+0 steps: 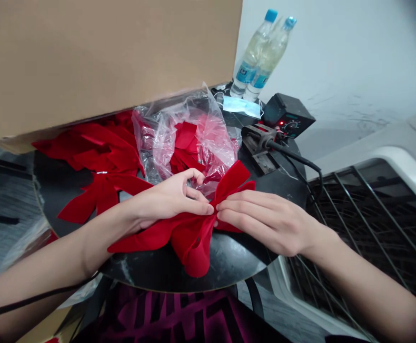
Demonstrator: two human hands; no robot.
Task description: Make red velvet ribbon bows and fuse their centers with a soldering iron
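Note:
A red velvet bow (pixel 193 243) lies over the near part of the round black table (pixel 236 259), its loops and tails spread out. My left hand (pixel 174 197) pinches the bow's middle from the left, thumb against the fabric. From the right, my right hand (pixel 265 216) grips the same knot with its fingertips, close to the left thumb. What lies between the fingertips is mostly hidden. Beyond my hands sits a clear plastic bag (pixel 161 128) with more red bows inside. Other red bows (pixel 101 157) are heaped at the left, one with a shiny band at its middle.
A large cardboard box (pixel 108 52) walls off the back left. At the back right stand two bottles (pixel 260 57), a blue face mask (pixel 242 106) and a black soldering station (pixel 288 116) with a lit red light and a cable. A wire-grilled white appliance (pixel 365 200) borders the right side.

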